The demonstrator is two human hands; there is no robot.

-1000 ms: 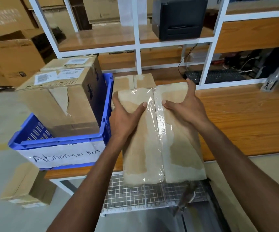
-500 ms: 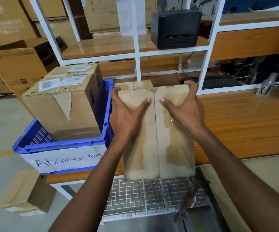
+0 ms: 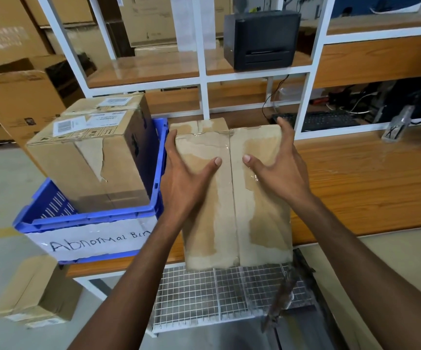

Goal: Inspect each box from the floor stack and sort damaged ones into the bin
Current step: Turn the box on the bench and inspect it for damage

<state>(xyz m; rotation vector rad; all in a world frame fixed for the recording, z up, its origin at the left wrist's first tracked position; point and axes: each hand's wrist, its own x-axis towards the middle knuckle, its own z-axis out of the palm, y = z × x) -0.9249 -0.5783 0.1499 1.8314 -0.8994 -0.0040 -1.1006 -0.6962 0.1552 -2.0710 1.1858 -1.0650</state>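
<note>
Left fingers (image 3: 171, 145): curled round the left edge of the box (image 3: 262, 215), my thumb flat on its top face.
Right fingers (image 3: 283, 130): hooked over the box's far right corner, thumb on top beside the seam.
Box: held between both sets of fingers, scuffed and peeled, near end past the desk (image 3: 355, 188) edge.
Bin (image 3: 90, 219): blue, labelled "Abnormal Bin", just left of my left fingers, holding a torn carton (image 3: 85, 170).
Floor box (image 3: 35, 296): below, far left.
</note>
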